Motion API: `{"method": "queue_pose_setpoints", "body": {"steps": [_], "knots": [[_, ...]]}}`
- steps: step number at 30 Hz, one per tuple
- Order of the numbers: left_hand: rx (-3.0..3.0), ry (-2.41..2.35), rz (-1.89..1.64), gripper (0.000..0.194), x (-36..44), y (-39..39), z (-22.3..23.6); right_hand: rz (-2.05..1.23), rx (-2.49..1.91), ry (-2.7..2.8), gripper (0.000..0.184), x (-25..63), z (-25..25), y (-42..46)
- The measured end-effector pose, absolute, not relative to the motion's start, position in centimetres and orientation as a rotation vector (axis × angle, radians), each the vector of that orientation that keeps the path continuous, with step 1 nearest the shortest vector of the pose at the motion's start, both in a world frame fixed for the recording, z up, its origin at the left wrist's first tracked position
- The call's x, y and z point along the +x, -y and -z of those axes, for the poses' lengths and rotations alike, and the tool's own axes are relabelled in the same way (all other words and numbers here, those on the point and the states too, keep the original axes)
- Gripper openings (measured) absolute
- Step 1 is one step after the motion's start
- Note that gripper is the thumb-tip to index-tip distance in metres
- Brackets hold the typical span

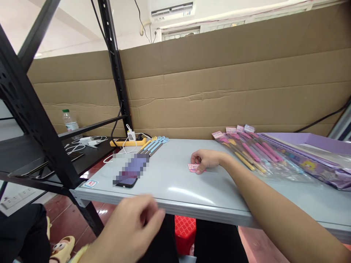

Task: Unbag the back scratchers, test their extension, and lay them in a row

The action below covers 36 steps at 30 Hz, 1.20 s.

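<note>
My right hand [205,160] is on the grey tabletop [170,182], with thumb and fingers closed on a small pink printed card [193,167]. The fingers cover part of the card. My left hand [131,223] hangs in front of the table's near edge, fingers loosely curled and a little blurred, with nothing visible in it. Several small rakes or back scratchers with blue and yellow claw heads [159,142] lie beyond the phone. To the right of my right hand, several similar long-handled tools in clear plastic bags [252,149] lie in a pile, with pink header cards.
A phone [127,182] with a pixelated screen lies at the left. Behind it are a yellow power strip [140,141] and white charger. A purple bag or tray [309,140] sits far right. Black shelf posts [38,120] rise at left; cardboard [219,87] walls the back.
</note>
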<state>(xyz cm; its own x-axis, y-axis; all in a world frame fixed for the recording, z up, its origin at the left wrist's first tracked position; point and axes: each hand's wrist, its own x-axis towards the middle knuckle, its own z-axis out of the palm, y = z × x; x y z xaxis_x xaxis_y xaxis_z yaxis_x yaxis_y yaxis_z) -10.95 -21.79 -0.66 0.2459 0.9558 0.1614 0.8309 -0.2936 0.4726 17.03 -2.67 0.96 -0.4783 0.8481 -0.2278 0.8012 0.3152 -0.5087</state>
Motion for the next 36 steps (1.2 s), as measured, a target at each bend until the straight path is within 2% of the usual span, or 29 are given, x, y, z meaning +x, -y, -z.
{"method": "queue_pose_setpoints", "body": {"steps": [2,5,8,11,16,21,29,32,36], "knots": [[2.299,-1.627,-0.845,0.032,-8.5,17.9,-2.5,-0.856,-1.538,2.486,0.042,16.8,-1.0,2.8],[2.467,-1.563,-0.795,0.020,-4.1,11.3,-4.5,-0.876,-1.535,2.487,0.043,16.5,-1.2,3.1],[2.526,-1.553,-0.564,0.019,-0.5,5.4,-3.7,-0.893,-1.527,2.478,0.041,16.5,-1.1,3.2],[2.549,-1.339,-0.604,0.026,1.3,2.3,-1.7,-0.824,-1.496,2.418,0.038,16.7,-0.7,2.8],[2.437,-1.174,-0.652,0.032,0.8,1.9,0.4,-0.926,-1.350,2.360,0.040,17.0,-0.1,2.1],[2.400,-1.063,-0.550,0.028,-0.6,2.3,0.6,-0.772,-1.420,2.408,0.039,16.9,-0.5,2.4],[2.489,-1.133,-0.550,0.029,-0.6,2.1,1.2,-0.690,-1.501,2.424,0.042,17.1,-0.6,2.5],[2.439,-1.165,-0.546,0.036,-0.6,2.0,1.2,-0.693,-1.522,2.339,0.048,17.8,-1.0,2.4],[2.399,-1.162,-0.536,0.048,-0.7,2.1,1.1,-0.433,-1.771,2.071,0.032,19.9,-2.2,2.0]]}}
